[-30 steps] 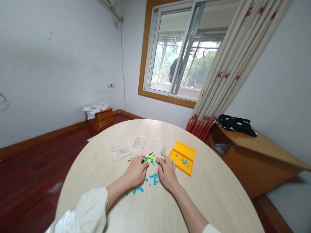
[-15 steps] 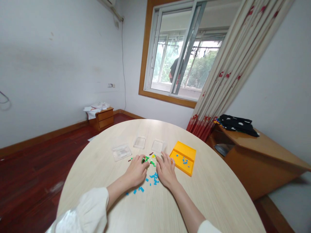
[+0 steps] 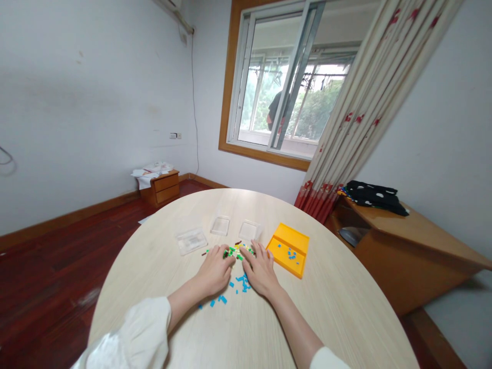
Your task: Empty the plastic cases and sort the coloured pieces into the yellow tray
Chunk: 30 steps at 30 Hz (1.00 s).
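Note:
My left hand (image 3: 214,269) rests on the left side of a small pile of mixed building bricks (image 3: 232,251) in green, yellow, white and dark brown. Its fingers are bent loosely over the pieces, partly covering them. On the pile's right side lies my right hand (image 3: 260,267), fingers stretched out and apart, the tips touching the bricks. Neither hand visibly holds a piece. Just below the hands, loose blue bricks (image 3: 245,283) are scattered. More blue bricks (image 3: 218,300) lie nearer to me, below the left hand.
A yellow open case (image 3: 284,234) with several blue bricks inside stands to the right. Three clear plastic boxes, the left one (image 3: 191,241), the middle one (image 3: 220,226) and the right one (image 3: 249,229), sit behind the pile on the round table (image 3: 338,307).
My right hand has shifted slightly left, its fingers moving further over the pile. Some bricks under those fingers have moved. My left hand stays nearly in place.

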{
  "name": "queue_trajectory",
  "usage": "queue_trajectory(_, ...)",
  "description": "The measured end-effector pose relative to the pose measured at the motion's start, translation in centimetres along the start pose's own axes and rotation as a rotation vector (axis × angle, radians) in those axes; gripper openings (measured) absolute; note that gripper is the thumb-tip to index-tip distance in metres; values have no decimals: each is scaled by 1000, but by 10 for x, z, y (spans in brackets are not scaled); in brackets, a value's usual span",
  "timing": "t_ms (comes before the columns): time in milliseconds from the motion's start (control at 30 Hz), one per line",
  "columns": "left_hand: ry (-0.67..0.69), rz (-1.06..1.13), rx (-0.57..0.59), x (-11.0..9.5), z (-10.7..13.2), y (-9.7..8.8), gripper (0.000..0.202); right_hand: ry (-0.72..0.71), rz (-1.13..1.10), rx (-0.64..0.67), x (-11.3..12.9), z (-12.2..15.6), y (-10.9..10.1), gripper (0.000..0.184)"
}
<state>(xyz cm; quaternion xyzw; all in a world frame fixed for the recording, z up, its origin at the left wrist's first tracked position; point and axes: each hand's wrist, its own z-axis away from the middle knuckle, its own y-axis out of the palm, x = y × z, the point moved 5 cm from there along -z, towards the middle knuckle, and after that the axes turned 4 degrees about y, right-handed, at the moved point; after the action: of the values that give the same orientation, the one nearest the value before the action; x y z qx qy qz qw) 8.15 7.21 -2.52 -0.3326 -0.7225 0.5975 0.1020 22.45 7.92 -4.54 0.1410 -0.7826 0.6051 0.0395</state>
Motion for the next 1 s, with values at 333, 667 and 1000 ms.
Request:
queue_trajectory(333, -9, -2, 8, 0, 0, 0, 34, 18, 8, -62, -2, 1, -1, 36)
queue_trajectory(667, -5, 13, 1, 1, 0, 0, 35, 27, 32, -84, -1, 1, -3, 34)
queue_trajectory(1000, 16, 1, -28, 2, 1, 2, 33, 80, 49, -68, -5, -3, 1, 39)
